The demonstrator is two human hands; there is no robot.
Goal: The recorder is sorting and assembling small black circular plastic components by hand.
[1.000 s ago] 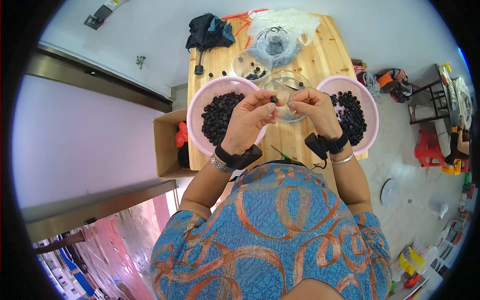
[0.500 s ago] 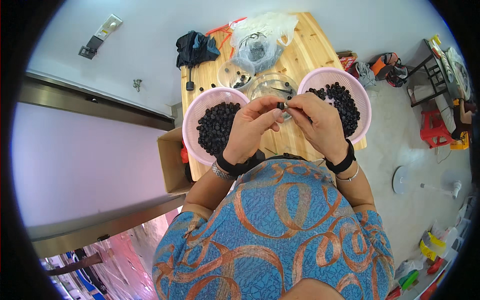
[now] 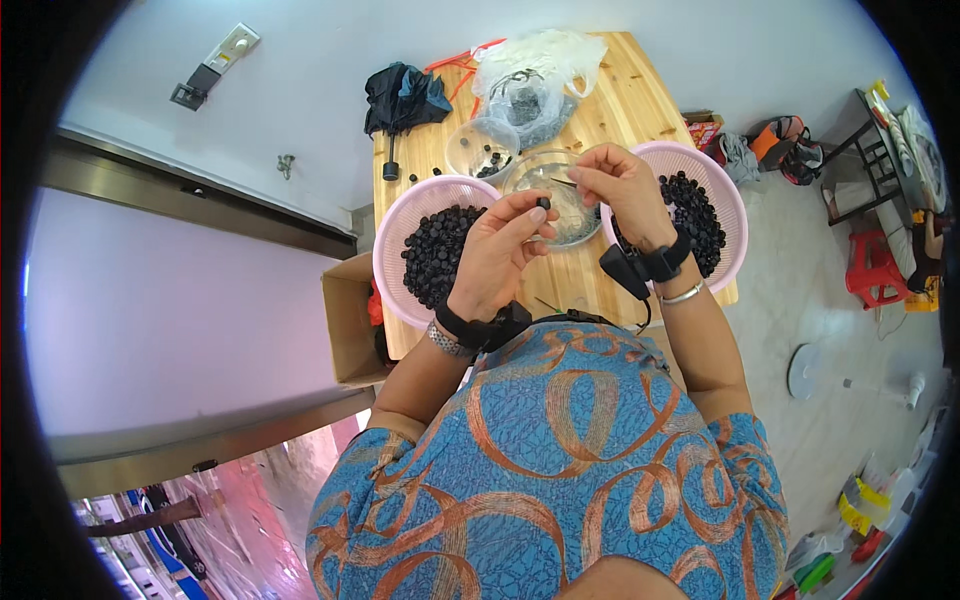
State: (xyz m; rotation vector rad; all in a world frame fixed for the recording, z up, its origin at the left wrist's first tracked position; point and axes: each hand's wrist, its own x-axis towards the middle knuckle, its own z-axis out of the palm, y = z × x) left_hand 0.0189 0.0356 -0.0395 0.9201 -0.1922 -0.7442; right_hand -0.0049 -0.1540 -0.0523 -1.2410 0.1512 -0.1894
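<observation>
My left hand [image 3: 505,240] holds a small black cap [image 3: 543,203] between thumb and fingers, above the middle of the table. Farther right, my right hand [image 3: 630,195] pinches a thin dark pointed tool [image 3: 562,181] over a clear round bowl [image 3: 580,241]. That bowl contains pale, shiny bits too small to name. Beside my left hand stands a pink basket [image 3: 384,240] filled with small black caps [image 3: 436,258]. A second pink basket [image 3: 741,215], also with black caps, lies partly behind my right hand and wrist.
Behind the left basket sits a smaller clear bowl [image 3: 460,155] with a few black caps. A folded black umbrella [image 3: 400,100] and a plastic bag [image 3: 535,75] lie at the table's far side. A cardboard box [image 3: 350,335] stands left; a red stool [image 3: 875,270] stands right.
My hands were together at the small black cap. Now my right hand has moved away, up and right to the clear bowl, and grips the thin dark tool; my left hand keeps the cap.
</observation>
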